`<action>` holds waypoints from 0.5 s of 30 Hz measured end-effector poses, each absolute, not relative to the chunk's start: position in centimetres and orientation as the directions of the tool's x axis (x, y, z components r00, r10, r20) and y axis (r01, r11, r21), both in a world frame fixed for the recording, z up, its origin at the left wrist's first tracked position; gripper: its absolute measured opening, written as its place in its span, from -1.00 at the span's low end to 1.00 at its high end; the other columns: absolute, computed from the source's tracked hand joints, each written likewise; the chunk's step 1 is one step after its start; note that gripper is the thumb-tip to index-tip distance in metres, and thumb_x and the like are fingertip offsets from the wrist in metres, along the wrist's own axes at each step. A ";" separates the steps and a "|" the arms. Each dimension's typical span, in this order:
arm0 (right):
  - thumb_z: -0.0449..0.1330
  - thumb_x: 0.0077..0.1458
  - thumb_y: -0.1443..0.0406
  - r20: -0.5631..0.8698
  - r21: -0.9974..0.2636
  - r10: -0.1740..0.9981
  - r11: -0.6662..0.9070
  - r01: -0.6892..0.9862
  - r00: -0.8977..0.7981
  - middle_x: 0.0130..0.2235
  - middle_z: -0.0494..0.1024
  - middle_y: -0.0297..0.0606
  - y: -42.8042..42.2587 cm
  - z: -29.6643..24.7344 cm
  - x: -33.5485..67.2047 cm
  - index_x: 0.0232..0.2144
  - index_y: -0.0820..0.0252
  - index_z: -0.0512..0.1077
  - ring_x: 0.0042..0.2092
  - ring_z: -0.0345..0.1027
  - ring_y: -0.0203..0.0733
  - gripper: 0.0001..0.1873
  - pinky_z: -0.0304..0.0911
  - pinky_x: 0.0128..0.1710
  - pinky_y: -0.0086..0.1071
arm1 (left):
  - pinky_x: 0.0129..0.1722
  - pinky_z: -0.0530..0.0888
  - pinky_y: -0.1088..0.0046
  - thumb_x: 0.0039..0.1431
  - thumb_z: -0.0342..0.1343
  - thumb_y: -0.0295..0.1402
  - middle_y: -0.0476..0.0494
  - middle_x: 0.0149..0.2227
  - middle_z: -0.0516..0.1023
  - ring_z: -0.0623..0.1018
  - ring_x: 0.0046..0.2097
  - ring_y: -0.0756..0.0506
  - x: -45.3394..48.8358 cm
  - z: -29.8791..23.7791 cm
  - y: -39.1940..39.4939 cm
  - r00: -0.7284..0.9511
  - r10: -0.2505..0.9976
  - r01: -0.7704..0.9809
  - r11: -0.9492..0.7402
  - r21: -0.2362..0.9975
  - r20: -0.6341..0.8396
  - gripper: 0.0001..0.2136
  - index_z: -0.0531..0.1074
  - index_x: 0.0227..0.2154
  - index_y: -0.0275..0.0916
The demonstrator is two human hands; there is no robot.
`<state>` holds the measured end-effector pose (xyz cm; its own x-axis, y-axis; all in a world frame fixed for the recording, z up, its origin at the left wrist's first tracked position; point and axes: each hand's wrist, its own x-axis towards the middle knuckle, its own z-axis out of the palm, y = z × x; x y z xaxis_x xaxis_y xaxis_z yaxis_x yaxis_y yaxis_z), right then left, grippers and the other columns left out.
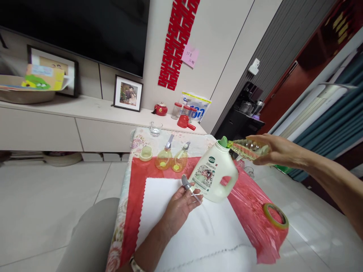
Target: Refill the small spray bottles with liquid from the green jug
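Between the fingertips of my left hand (pixel 179 208), which are closed on it, is a grey pump head (pixel 186 183) with a thin clear tube hanging down. My right hand (pixel 273 151) grips a clear, yellow-tinted ribbed bottle (pixel 249 149), tipped on its side with its neck at the mouth of a pale green detergent jug (pixel 210 175). A green spout (pixel 224 141) shows in the jug's opening; whether liquid flows cannot be seen. The jug stands upright on a white sheet (pixel 159 196). Its pale green cap (pixel 146 153) lies at the back left.
Two yellowish pump bottles (pixel 163 160) stand behind the sheet, near a clear glass cup (pixel 155 129). A roll of tape (pixel 275 216) lies on red plastic (pixel 252 200) at the right. Jars (pixel 176 111) and a red-handled item (pixel 184 121) sit on the cabinet (pixel 99 118).
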<state>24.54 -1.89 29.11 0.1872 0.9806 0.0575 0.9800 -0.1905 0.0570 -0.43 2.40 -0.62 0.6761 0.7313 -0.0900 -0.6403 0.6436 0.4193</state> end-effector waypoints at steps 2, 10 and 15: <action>0.28 -0.15 0.10 0.053 0.081 0.982 -0.185 0.979 0.181 0.12 0.39 -0.15 -1.7 29.3 24.4 0.28 0.11 0.28 0.11 0.30 0.09 -0.10 0.24 0.10 -0.14 | 0.11 0.42 0.09 0.01 0.43 -0.27 -0.21 -0.16 0.63 0.64 -0.11 -0.20 -0.4 -0.6 2.4 0.678 0.730 -0.640 0.645 0.417 -0.088 -0.57 0.44 -0.09 -0.25; 0.26 -0.12 0.14 0.006 0.153 0.987 -0.160 0.975 0.161 0.04 0.40 -0.11 -1.3 30.0 23.8 0.31 0.15 0.25 0.01 0.34 -0.01 -0.11 0.27 0.00 -0.22 | 0.11 0.42 0.11 0.01 0.43 -0.25 -0.21 -0.16 0.63 0.64 -0.11 -0.21 -0.4 -0.6 2.4 0.683 0.725 -0.634 0.649 0.420 -0.091 -0.54 0.43 -0.06 -0.26; 0.26 -0.10 0.16 -0.017 0.193 0.989 -0.141 0.971 0.147 -0.01 0.41 -0.10 -1.0 30.3 23.4 0.30 0.18 0.25 -0.04 0.35 -0.02 -0.12 0.27 -0.05 -0.26 | 0.10 0.42 0.10 0.00 0.44 -0.26 -0.20 -0.17 0.63 0.64 -0.11 -0.20 -0.4 -0.5 2.3 0.681 0.727 -0.636 0.647 0.420 -0.090 -0.55 0.44 -0.08 -0.25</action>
